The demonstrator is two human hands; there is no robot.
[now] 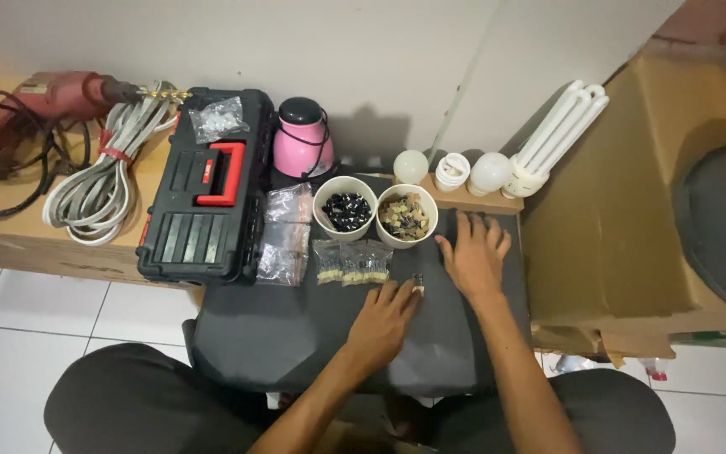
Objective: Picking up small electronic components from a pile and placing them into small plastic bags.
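My left hand (382, 319) rests on a dark padded seat (279, 328), its fingertips pinching a small dark part (418, 282). My right hand (475, 255) lies flat on the seat with fingers spread, just right of a white cup of mixed small parts (407, 215). A second white cup of black parts (346, 208) stands to its left. Three small clear bags of parts (351, 261) lie in front of the cups, close to my left fingertips.
A black and red toolbox (207, 187) sits at left with a bag on top. Beyond it lie a red drill (39, 97) and coiled grey cable (102, 181). A pink appliance (300, 139), several light bulbs (489, 171) and a large cardboard box (632, 202) stand behind and right.
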